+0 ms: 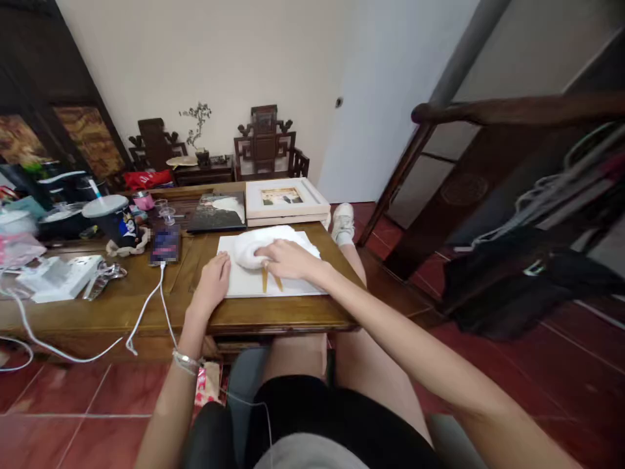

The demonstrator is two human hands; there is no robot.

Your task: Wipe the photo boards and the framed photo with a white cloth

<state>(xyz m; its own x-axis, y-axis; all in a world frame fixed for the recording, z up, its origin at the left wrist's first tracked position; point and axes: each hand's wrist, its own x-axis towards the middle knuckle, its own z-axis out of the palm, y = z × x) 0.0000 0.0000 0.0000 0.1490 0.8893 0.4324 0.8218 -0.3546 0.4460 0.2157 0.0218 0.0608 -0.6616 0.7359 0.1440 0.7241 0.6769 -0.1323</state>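
Note:
A white board [241, 286] lies flat near the front edge of the wooden table. On it is a rounded, fluffy-looking white shape [249, 251] with two yellow strips [264, 281] below it, like legs. My right hand [286, 257] reaches over the board with curled fingers, their tips against the white shape. Whatever those fingers may hold is hidden. Flat along the board's left edge rests my left hand [215, 277], fingers stretched out and holding nothing.
Behind the board are a dark picture panel [217, 212] and a white framed picture [288, 195]. To the left lie a phone [165, 246] with a white cable [146, 303], a lidded cup [114, 218], crumpled foil [104, 280] and a white box [58, 277].

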